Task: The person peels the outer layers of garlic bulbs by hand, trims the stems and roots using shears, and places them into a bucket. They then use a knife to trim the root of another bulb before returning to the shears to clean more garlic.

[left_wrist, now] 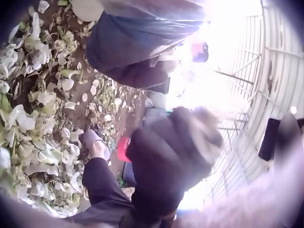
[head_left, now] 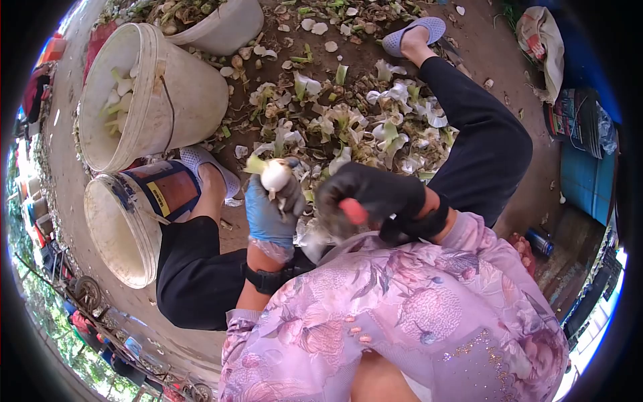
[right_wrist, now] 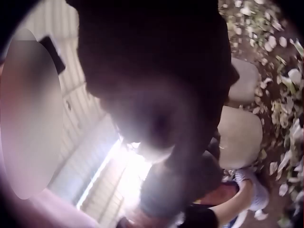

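My left hand [head_left: 273, 211], in a blue glove with grey fingertips, holds up a white garlic bulb [head_left: 275, 175]. A short green stem points to its left, and thin roots hang below. Just to its right, my right hand [head_left: 372, 199] in a black glove grips a small tool whose red handle end [head_left: 353, 211] shows; its working end is hidden. Motion blurs the right fingers. In the left wrist view the black-gloved right hand [left_wrist: 173, 152] covers the middle, with the red end [left_wrist: 124, 149] at its side. Dark gloved shapes fill the right wrist view.
Trimmed garlic bulbs [head_left: 120, 100] with stems lie in a large white bucket [head_left: 194, 100] at the left. In front of it lies a tipped bucket [head_left: 110, 231]. Peeled skins [head_left: 348, 127] cover the ground between my feet. Another tub [head_left: 231, 27] stands behind, holding more plant matter.
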`<state>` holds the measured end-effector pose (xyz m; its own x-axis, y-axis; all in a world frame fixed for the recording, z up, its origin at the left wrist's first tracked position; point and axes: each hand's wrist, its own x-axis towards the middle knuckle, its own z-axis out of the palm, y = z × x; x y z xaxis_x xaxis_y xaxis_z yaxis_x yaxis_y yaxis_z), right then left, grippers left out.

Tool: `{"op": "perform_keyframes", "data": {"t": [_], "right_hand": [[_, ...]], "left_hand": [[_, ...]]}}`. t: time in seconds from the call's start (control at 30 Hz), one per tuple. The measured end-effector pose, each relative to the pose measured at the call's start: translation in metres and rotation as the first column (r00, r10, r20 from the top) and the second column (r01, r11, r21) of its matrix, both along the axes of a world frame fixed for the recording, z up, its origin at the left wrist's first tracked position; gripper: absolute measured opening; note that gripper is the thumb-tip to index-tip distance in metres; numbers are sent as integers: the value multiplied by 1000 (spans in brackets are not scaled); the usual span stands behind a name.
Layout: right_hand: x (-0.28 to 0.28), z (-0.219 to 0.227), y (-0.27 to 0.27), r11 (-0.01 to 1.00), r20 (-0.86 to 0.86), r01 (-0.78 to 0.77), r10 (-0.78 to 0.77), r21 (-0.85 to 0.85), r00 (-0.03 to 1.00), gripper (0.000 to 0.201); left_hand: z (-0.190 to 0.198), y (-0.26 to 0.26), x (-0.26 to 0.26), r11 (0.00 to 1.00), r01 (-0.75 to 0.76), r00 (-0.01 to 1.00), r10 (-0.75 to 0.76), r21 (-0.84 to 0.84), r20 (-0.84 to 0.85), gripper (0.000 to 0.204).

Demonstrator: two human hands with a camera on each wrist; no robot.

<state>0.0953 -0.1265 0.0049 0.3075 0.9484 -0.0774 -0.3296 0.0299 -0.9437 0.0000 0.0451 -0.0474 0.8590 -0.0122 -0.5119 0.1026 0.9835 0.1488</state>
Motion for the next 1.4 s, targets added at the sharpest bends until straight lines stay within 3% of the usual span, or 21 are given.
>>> {"op": "perform_keyframes", "data": {"t": [0.03, 0.07, 0.1, 0.13, 0.17, 0.2, 0.23, 0.3, 0.43, 0.5, 0.7, 0.8, 0.9, 0.97, 1.03, 1.07, 1.13, 1.23, 1.3, 1.37, 1.4], "right_hand": [[4, 10, -7, 990, -290, -137, 141, 34, 947, 14], [6, 15, -11, 981, -410, -190, 159, -35, 898, 21], [8, 9, -14, 981, -410, -193, 162, -35, 898, 21], [13, -3, -15, 967, 113, -70, 100, -246, 989, 22], [14, -17, -17, 923, 608, 146, 110, -356, 786, 23], [10, -32, -20, 885, 826, 319, 117, -338, 552, 26], [10, -29, -17, 885, 826, 320, 117, -339, 552, 26], [10, -21, -7, 851, 713, 506, -269, -138, 647, 26], [6, 10, 9, 897, 753, 383, -91, -223, 652, 26], [0, 6, 20, 861, 834, 459, -78, -220, 546, 25], [-1, -13, 26, 892, 724, 425, -191, -153, 663, 17], [-6, -14, 23, 941, 697, 332, -193, -70, 691, 16], [-12, -12, 18, 985, 695, 170, -136, 20, 706, 15], [-6, -6, 8, 999, 677, 53, -44, 7, 734, 14], [5, 5, -7, 999, 104, 30, -26, -31, 994, 12], [11, -2, -15, 999, 105, 21, -17, -30, 994, 12], [27, -17, -21, 905, 584, 310, -89, -291, 807, 24], [27, -6, -19, 814, 578, 494, -254, -305, 775, 40], [19, 6, -7, 864, 440, 449, -320, -227, 839, 52], [18, 13, 5, 932, 759, 363, -226, -15, 611, 48], [17, 11, 7, 938, 683, 339, -198, -77, 703, 35]], "left_hand": [[4, 2, 2, 956, 179, 924, -82, -233, 373, 49], [12, 0, -3, 995, 65, 994, -58, -76, 97, 49], [17, -5, -3, 995, 62, 994, -55, -76, 97, 49], [20, -10, -2, 993, 42, 997, -34, 114, -74, 53], [27, -13, 3, 952, 52, 972, 21, 301, -234, 56], [39, -11, 8, 967, 163, 987, -160, 196, -31, 57], [36, -13, 6, 967, 164, 986, -161, 195, -31, 57], [27, -20, 3, 937, 63, 998, -56, 343, -30, 41], [41, -25, 13, 864, 143, 989, -100, 483, -113, 31], [33, -28, 9, 862, 100, 995, -73, 497, -73, 27], [28, -31, 5, 742, 98, 991, -11, 663, -135, 31], [24, -24, -1, 944, 38, 992, 3, 327, -125, 23], [17, -21, -7, 811, 96, 984, 11, 578, -179, 27], [18, -12, -5, 870, 37, 977, 72, 491, -201, 32], [12, -3, -5, 969, -80, 997, 79, 235, 14, 37], [18, 2, -1, 994, -107, 993, 107, -3, 54, 39], [39, -3, 3, 990, -93, 996, 92, 104, 20, 43], [43, -13, 6, 981, -16, 998, 28, 195, -60, 50], [42, -21, 6, 952, 109, 987, -69, 285, -146, 47], [32, -21, 4, 901, 198, 980, -172, 387, -101, 43], [30, -21, 3, 880, 210, 977, -202, 426, -65, 37]]}}
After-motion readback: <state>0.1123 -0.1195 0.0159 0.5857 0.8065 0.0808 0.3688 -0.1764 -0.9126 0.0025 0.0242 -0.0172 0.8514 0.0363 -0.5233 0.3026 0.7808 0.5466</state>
